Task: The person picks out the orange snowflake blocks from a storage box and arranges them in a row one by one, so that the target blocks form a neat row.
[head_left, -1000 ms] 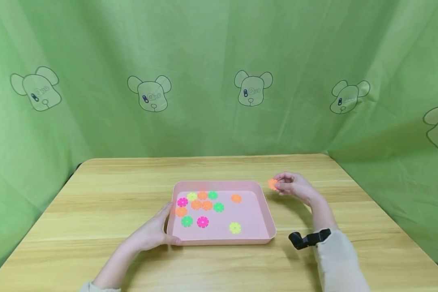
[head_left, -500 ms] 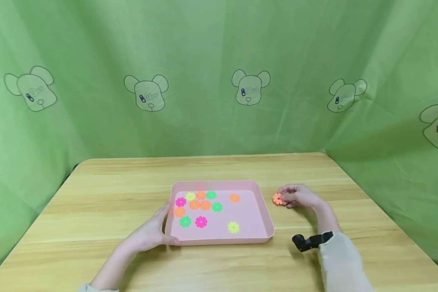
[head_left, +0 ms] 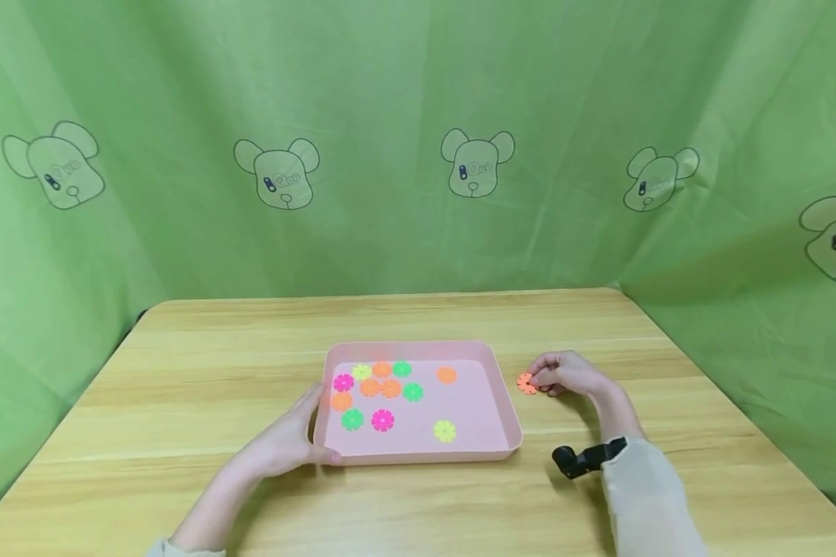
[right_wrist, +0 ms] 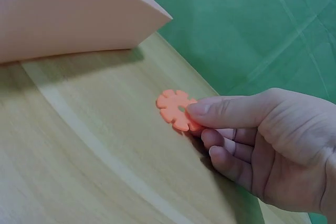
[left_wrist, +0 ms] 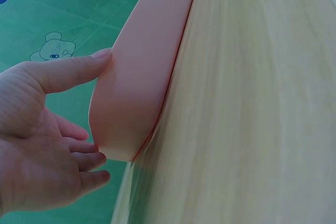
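Observation:
Near the table's right part, my right hand (head_left: 566,373) pinches an orange snowflake disc (head_left: 525,384) between thumb and fingertips. In the right wrist view the disc (right_wrist: 173,109) has a notched edge and a small centre hole, and lies close over the wood. My left hand (head_left: 286,439) spans the near left corner of a pink tray (head_left: 418,458), fingers along its left side. The left wrist view has the thumb (left_wrist: 79,72) straight against the tray wall (left_wrist: 139,72), the other fingers loosely extended. Inside the tray, several orange, green, pink and yellow discs lie flat, mostly toward the left.
The wooden table (head_left: 216,340) carries the tray near its middle. A green curtain (head_left: 383,232) printed with bear heads hangs behind and at both sides. A black strap with a camera mount (head_left: 585,458) sits on the right wrist.
My right hand has come down toward the table and nearer the person with the orange snowflake disc, then shifted very slightly left. The left hand stays at the tray; the head view has moved slightly.

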Demonstrator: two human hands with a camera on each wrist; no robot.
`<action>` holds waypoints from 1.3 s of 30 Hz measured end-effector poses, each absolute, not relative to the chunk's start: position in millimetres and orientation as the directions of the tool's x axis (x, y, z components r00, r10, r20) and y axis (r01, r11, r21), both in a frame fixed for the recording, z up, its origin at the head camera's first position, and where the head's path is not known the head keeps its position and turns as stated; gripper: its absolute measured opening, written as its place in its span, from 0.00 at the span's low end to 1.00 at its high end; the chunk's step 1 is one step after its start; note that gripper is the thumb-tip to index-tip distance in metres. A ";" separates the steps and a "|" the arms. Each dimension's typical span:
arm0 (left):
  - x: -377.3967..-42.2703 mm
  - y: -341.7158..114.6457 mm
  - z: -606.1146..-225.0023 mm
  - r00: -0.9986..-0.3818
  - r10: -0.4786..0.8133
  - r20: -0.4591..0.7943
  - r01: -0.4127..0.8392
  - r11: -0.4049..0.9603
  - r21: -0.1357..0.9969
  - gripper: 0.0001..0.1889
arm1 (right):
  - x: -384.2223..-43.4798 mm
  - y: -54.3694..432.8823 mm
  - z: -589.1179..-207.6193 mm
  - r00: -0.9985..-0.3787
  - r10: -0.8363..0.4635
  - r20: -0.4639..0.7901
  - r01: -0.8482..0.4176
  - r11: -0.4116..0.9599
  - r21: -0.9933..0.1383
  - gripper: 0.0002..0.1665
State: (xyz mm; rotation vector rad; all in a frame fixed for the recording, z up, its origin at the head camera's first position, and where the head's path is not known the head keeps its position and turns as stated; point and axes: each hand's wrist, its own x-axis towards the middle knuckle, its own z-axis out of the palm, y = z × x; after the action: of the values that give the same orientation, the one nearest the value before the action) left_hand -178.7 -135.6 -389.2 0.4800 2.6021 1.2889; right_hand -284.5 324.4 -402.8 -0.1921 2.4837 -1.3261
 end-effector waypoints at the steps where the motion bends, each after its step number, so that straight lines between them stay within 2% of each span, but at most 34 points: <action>1: -179.0 -135.7 -389.2 -0.928 0.372 -0.033 0.199 0.568 0.799 0.59 | -284.6 324.1 -402.6 -0.941 -0.262 -0.214 0.031 0.563 -0.826 0.15; 7: -179.6 -136.1 -388.9 -0.929 0.368 -0.036 0.196 0.571 0.797 0.59 | -284.1 323.5 -402.4 -0.945 -0.263 -0.196 0.015 0.562 -0.827 0.11; 13: -178.7 -136.7 -387.0 -0.930 0.367 -0.033 0.199 0.576 0.793 0.59 | -283.6 320.0 -402.7 -0.948 -0.255 -0.189 0.015 0.559 -0.829 0.15; 27: -179.2 -135.8 -389.4 -0.933 0.357 -0.042 0.187 0.583 0.790 0.58 | -282.7 321.6 -407.2 -0.957 -0.235 -0.171 0.018 0.540 -0.841 0.17; 39: -178.3 -134.7 -388.7 -0.931 0.363 -0.037 0.193 0.574 0.796 0.59 | -281.1 329.0 -406.7 -0.958 -0.219 -0.187 0.091 0.386 -0.918 0.21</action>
State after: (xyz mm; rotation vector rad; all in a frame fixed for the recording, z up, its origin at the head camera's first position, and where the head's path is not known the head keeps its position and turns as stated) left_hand -178.3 -134.7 -388.7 0.4665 2.6087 1.2830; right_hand -281.1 329.0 -406.7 -0.1127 2.3702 -1.5972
